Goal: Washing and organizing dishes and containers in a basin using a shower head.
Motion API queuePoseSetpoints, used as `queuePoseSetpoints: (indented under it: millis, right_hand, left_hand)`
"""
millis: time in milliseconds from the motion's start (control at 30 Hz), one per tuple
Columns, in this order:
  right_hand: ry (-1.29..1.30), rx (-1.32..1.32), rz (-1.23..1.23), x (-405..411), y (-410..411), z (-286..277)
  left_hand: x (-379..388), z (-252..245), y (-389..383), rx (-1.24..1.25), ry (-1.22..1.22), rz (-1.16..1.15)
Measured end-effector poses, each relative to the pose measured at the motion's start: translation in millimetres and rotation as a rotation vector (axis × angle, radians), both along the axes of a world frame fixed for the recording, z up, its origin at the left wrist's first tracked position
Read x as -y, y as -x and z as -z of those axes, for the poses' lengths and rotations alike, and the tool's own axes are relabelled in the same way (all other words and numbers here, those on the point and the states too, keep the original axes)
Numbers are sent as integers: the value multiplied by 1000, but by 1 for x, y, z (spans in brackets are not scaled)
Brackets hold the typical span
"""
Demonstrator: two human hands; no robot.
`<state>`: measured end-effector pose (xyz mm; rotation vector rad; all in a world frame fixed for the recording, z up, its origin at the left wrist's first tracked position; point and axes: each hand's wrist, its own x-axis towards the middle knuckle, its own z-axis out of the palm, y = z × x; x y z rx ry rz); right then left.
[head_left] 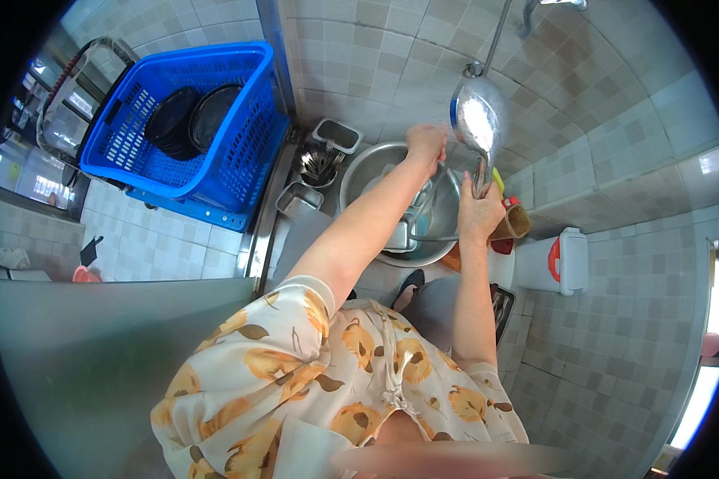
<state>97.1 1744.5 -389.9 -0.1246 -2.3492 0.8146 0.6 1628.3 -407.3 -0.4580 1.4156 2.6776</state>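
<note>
My right hand grips the handle of a chrome shower head, held upright with its face turned left. Close to that face is my left hand, fingers curled; whether anything is inside them is hidden. Both hands are over a large round stainless-steel basin on the floor. A rectangular metal container and other wet items, too blurred to name, lie in the basin. The shower hose crosses it. Left of the basin stands a bowl of metal forks and other cutlery, between two rectangular metal pans.
A blue plastic crate with black bowl-like vessels stands at upper left. Right of the basin are a brown-capped container, a white bin with a red handle and a dark tray. A frosted panel borders the left.
</note>
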Motion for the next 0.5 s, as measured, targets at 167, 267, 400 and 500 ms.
queuePoseSetpoints:
  millis: [167,267,400,500]
  right_hand:
    - [-44,-20,74,-12,14,14]
    - [-44,47,68,-4,16,18]
    - [63,174,-13,11,14,22]
    - [172,155,-73,18,19,22]
  left_hand:
    - [-11,-1,-30,17,239,174]
    - [-35,-9,-47,-95,-10,293]
    - [-25,-6,-40,-284,-220,370]
    - [-18,-9,-38,-458,-21,478]
